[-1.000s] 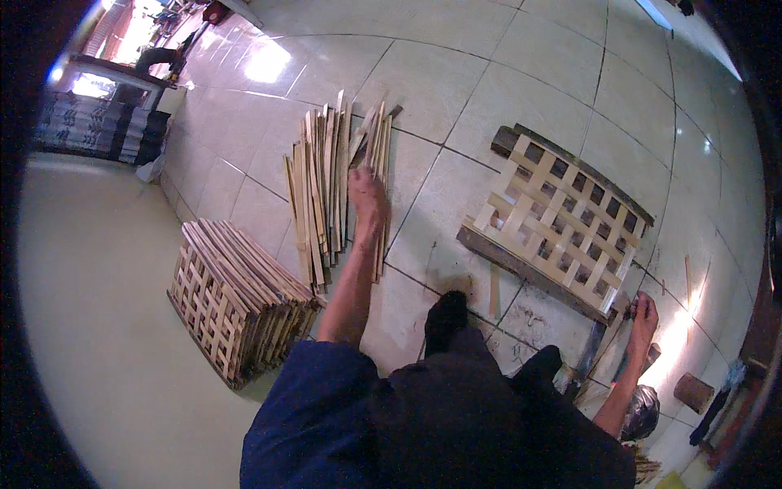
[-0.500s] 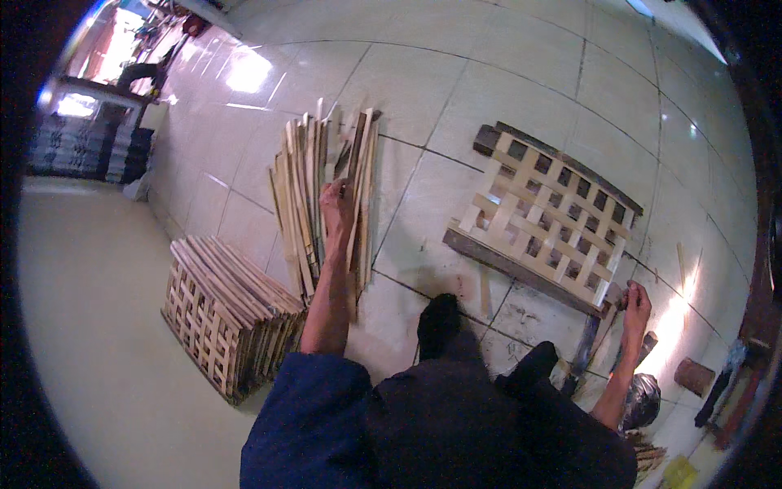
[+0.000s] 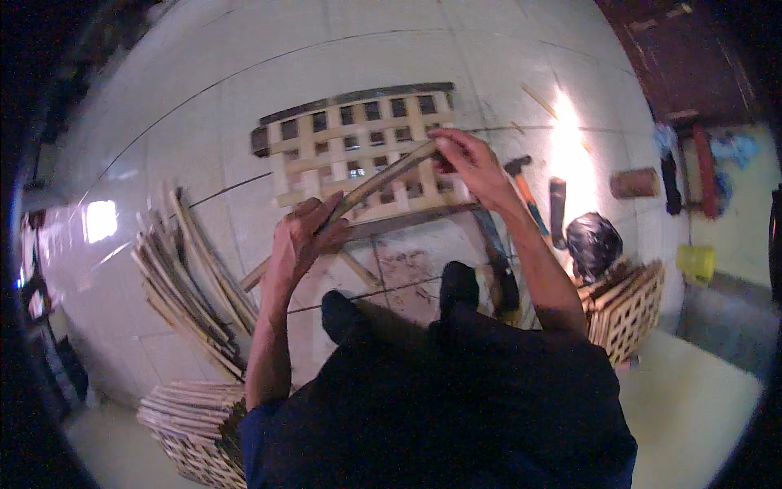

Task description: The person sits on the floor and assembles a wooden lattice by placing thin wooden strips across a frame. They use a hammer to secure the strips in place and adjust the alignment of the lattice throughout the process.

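Observation:
A long, flat wooden strip runs slantwise between my hands, over a woven lattice panel of pale strips. My left hand is closed round the lower part of the strip, whose near end shows past the wrist. At the far end, my right hand pinches the tip between thumb and fingers. The panel lies on the tiled floor between dark bars along its far and near edges. Part of its near left side is hidden by my left hand and the strip.
Loose strips lie at the left, beyond a stack of lattice panels. To the right are an orange-handled hammer, a long dark tool, a brown cylinder, a black plastic bundle and more stacked panels.
My left hand has come from the strip pile to the panel with a strip. My right hand has moved from the panel's near right corner onto the strip's far end. The view has turned right.

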### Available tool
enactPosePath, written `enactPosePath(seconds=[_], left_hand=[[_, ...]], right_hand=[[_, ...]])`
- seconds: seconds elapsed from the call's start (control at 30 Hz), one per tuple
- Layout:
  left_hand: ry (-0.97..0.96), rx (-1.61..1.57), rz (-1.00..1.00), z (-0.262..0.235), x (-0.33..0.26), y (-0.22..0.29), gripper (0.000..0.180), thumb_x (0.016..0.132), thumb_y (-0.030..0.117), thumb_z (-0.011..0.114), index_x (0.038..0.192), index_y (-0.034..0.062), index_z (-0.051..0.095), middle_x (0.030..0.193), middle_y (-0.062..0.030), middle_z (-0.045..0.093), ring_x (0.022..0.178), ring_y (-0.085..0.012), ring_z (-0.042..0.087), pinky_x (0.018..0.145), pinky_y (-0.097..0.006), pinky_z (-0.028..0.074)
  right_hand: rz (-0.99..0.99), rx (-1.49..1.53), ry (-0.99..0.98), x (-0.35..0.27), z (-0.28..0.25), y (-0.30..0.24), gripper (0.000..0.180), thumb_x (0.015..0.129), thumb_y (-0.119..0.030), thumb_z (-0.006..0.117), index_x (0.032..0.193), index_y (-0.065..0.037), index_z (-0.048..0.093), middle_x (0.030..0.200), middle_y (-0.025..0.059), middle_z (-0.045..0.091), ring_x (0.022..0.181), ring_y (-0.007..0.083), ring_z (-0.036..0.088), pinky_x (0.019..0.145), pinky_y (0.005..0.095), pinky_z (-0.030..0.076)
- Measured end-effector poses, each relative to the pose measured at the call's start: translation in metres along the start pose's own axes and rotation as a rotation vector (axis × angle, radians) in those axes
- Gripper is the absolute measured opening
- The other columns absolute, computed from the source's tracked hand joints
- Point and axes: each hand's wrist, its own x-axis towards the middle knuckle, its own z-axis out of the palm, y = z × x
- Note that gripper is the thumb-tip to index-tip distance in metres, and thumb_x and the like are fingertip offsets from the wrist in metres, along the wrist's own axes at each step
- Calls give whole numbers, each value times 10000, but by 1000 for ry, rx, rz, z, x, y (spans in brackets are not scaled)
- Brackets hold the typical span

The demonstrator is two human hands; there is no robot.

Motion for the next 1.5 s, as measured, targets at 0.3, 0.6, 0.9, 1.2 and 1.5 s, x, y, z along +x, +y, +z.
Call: enactPosePath(seconds=[0.3,0.6,0.9,1.2,1.5], left_hand=[[-16,68,137,43,18,-3,389,800,202,718,1177,122,666,893,-102,570,837,-291,592,757,-415,474],[-19,77,192,56,11,-12,419,750,138,737,1162,100,672,966,-97,530,921,-294,533,812,-411,434],[13,36,160,64,12,-19,369,735,116,739,1094,60,673,1019,-97,516,971,-292,519,846,-418,417],[11,36,171,64,10,-15,377,713,62,746,1082,39,674,1011,-109,500,956,-293,514,855,-411,429],[-8,40,177,61,10,-13,401,718,41,693,1117,4,666,1004,-145,527,949,-315,536,846,-405,455]], right_hand=[[177,213,191,-57,-51,40,191,936,-162,639,1061,-30,580,846,39,627,739,102,593,672,264,513],[220,30,238,-73,-49,111,168,924,-155,654,1023,-20,654,824,12,610,720,72,554,640,231,480],[137,-86,254,-67,-50,123,210,909,-174,647,987,21,662,748,42,639,647,95,592,596,269,490],[150,-138,236,-68,-48,112,188,914,-157,648,983,17,663,745,30,625,644,85,566,595,247,479],[164,-193,261,-66,-47,113,188,912,-163,658,967,17,669,717,15,614,631,73,547,582,239,467]])
